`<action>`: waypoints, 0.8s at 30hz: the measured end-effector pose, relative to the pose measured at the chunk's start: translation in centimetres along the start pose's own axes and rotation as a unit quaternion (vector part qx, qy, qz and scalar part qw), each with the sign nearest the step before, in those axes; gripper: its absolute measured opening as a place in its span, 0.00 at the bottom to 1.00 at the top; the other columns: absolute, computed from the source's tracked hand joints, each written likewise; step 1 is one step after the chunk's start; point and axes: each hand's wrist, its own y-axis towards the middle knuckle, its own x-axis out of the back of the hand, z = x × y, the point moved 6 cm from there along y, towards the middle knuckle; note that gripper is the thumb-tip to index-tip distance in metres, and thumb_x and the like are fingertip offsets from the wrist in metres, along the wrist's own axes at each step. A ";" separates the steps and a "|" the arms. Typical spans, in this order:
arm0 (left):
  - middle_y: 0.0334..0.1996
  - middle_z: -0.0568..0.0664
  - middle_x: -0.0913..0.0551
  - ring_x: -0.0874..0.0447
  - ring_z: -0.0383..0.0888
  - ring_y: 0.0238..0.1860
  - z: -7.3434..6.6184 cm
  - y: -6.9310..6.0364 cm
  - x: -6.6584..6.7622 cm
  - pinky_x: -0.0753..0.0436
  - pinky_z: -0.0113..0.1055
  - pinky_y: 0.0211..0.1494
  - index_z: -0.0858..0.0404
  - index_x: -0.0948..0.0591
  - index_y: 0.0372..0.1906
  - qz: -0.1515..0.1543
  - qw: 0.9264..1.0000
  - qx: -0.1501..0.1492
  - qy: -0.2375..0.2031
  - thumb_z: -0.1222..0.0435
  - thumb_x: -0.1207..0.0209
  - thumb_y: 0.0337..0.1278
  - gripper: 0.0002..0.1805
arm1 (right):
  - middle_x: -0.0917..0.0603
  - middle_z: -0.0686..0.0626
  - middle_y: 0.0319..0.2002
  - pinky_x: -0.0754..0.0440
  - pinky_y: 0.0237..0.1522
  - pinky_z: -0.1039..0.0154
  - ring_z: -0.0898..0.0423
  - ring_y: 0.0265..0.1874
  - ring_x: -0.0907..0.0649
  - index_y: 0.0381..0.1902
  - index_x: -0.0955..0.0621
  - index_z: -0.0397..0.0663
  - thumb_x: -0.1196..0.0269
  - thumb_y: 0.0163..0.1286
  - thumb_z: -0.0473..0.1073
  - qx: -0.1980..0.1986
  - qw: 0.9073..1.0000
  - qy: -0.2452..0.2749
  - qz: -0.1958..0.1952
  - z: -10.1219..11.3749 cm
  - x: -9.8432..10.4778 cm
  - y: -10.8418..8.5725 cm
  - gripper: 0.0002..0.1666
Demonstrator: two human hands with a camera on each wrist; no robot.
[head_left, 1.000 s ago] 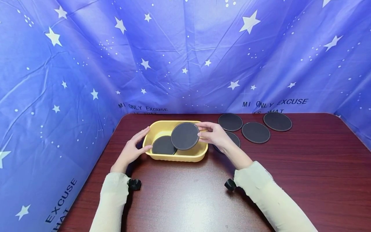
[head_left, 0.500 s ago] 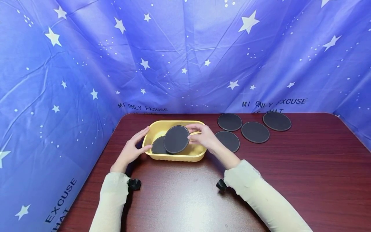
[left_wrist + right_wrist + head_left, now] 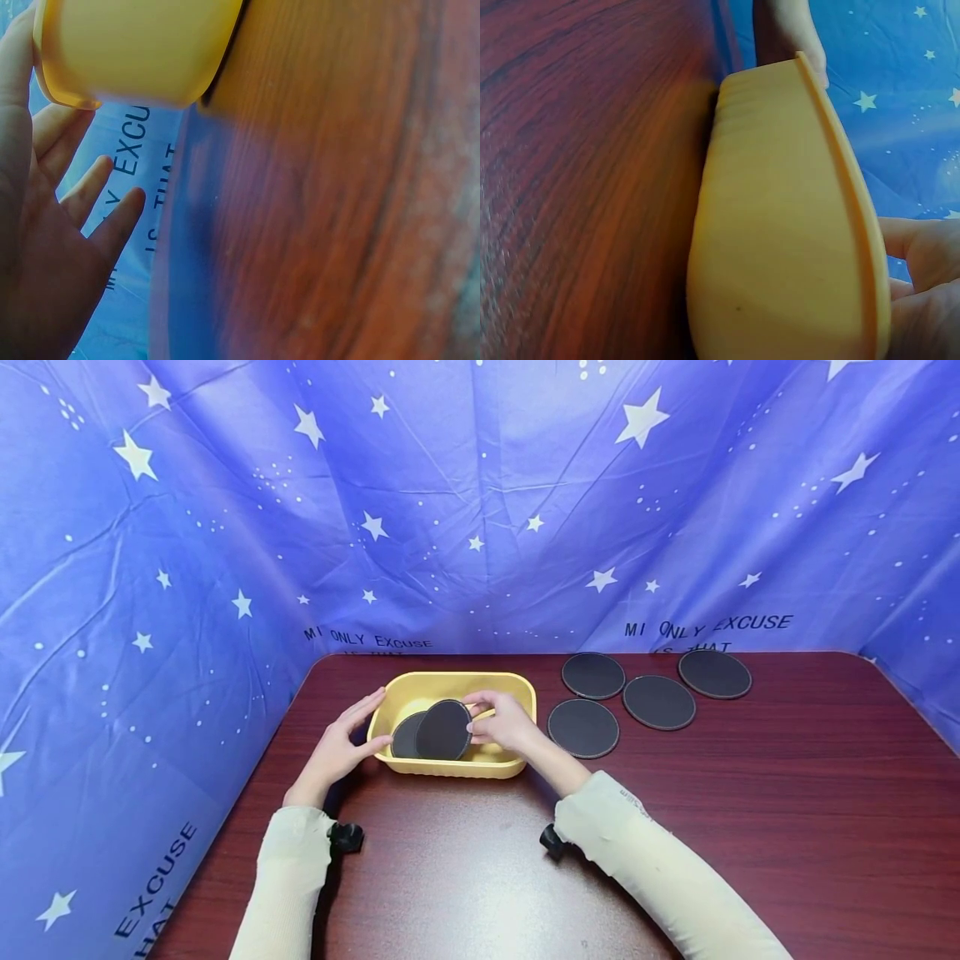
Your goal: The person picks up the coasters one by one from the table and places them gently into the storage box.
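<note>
My right hand (image 3: 504, 724) pinches the edge of a round black coaster (image 3: 444, 729) inside the yellow basin (image 3: 453, 768). The held coaster is tilted and partly covers another black coaster (image 3: 405, 737), which leans in the basin's left part. At the basin's left end, my left hand (image 3: 333, 756) touches the rim with fingers and thumb spread. In the left wrist view, the fingers of the left hand (image 3: 60, 202) look straight beside the basin (image 3: 142, 52). The right wrist view shows the basin's outer wall (image 3: 780, 225) hiding the held coaster, with part of my right hand (image 3: 926, 277) behind it.
Several black coasters lie flat on the dark red wooden table (image 3: 787, 793), right of the basin; the nearest coaster (image 3: 583, 727) is close to my right forearm. A blue star-patterned curtain (image 3: 480, 510) hangs behind and to the left of the table.
My right hand has moved left and down, carrying the coaster deeper into the basin and over the other one. My left hand stays at the rim.
</note>
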 end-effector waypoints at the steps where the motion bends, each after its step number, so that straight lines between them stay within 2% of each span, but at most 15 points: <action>1: 0.75 0.45 0.34 0.42 0.55 0.78 0.0 0.0 0.0 0.42 0.44 0.78 0.51 0.31 0.74 0.000 1.000 0.001 0.000 0.59 0.29 0.54 0.41 | 0.22 0.40 0.43 0.10 0.37 0.62 0.60 0.26 0.18 0.61 0.24 0.30 0.40 0.60 0.20 -0.002 1.000 -0.003 -0.001 -0.1 -0.1 0.1 0.29; 4: 0.75 0.45 0.33 0.41 0.53 0.78 0.0 0.0 0.0 0.42 0.39 0.77 0.51 0.31 0.74 0.000 1.000 0.004 0.001 0.59 0.29 0.54 0.41 | 0.22 0.39 0.44 0.10 0.40 0.62 0.60 0.27 0.18 0.63 0.26 0.30 0.40 0.60 0.21 -0.009 1.000 -0.001 0.001 -0.4 -0.4 0.3 0.30; 9: 0.75 0.46 0.33 0.40 0.53 0.77 0.0 0.0 0.1 0.43 0.31 0.76 0.52 0.31 0.74 -0.002 1.000 0.005 0.003 0.61 0.28 0.53 0.41 | 0.20 0.30 0.52 0.12 0.48 0.59 0.56 0.35 0.15 0.67 0.30 0.31 0.40 0.64 0.24 -0.020 1.000 0.000 0.023 -0.5 -0.8 0.3 0.32; 13: 0.75 0.47 0.33 0.39 0.53 0.77 -0.1 0.0 0.1 0.43 0.25 0.74 0.53 0.30 0.73 -0.007 1.000 0.000 -0.007 0.62 0.28 0.52 0.41 | 0.24 0.27 0.61 0.15 0.57 0.53 0.44 0.50 0.14 0.71 0.35 0.31 0.40 0.66 0.28 -0.032 0.997 -0.005 0.067 -0.6 -1.4 0.3 0.35; 15: 0.75 0.48 0.33 0.39 0.54 0.77 -0.1 0.0 0.1 0.43 0.22 0.73 0.53 0.30 0.73 -0.007 1.000 -0.001 -0.012 0.62 0.28 0.52 0.41 | 0.27 0.26 0.65 0.18 0.61 0.50 0.39 0.59 0.18 0.73 0.38 0.32 0.40 0.66 0.28 -0.038 0.995 -0.002 0.093 -0.7 -1.6 0.3 0.38; 18: 0.75 0.47 0.33 0.40 0.55 0.77 -0.1 0.0 0.1 0.44 0.20 0.72 0.53 0.31 0.73 -0.005 1.000 -0.001 -0.007 0.62 0.28 0.53 0.41 | 0.32 0.27 0.69 0.22 0.66 0.49 0.36 0.68 0.26 0.74 0.40 0.33 0.40 0.66 0.30 -0.038 0.991 -0.012 0.126 -0.8 -2.0 0.3 0.40; 21: 0.75 0.47 0.33 0.40 0.55 0.77 -0.1 0.0 0.0 0.42 0.22 0.73 0.51 0.31 0.74 -0.003 1.000 0.001 -0.002 0.61 0.29 0.54 0.41 | 0.33 0.27 0.71 0.26 0.69 0.49 0.36 0.71 0.30 0.74 0.39 0.31 0.39 0.65 0.30 -0.026 0.988 -0.029 0.151 -0.9 -2.1 0.3 0.41; 24: 0.75 0.46 0.33 0.41 0.54 0.77 -0.1 0.0 0.0 0.40 0.36 0.77 0.51 0.31 0.74 -0.001 1.000 0.002 0.001 0.60 0.29 0.54 0.41 | 0.32 0.28 0.70 0.29 0.72 0.50 0.37 0.72 0.31 0.72 0.37 0.29 0.38 0.64 0.30 -0.009 0.985 -0.046 0.164 -0.9 -2.2 0.3 0.39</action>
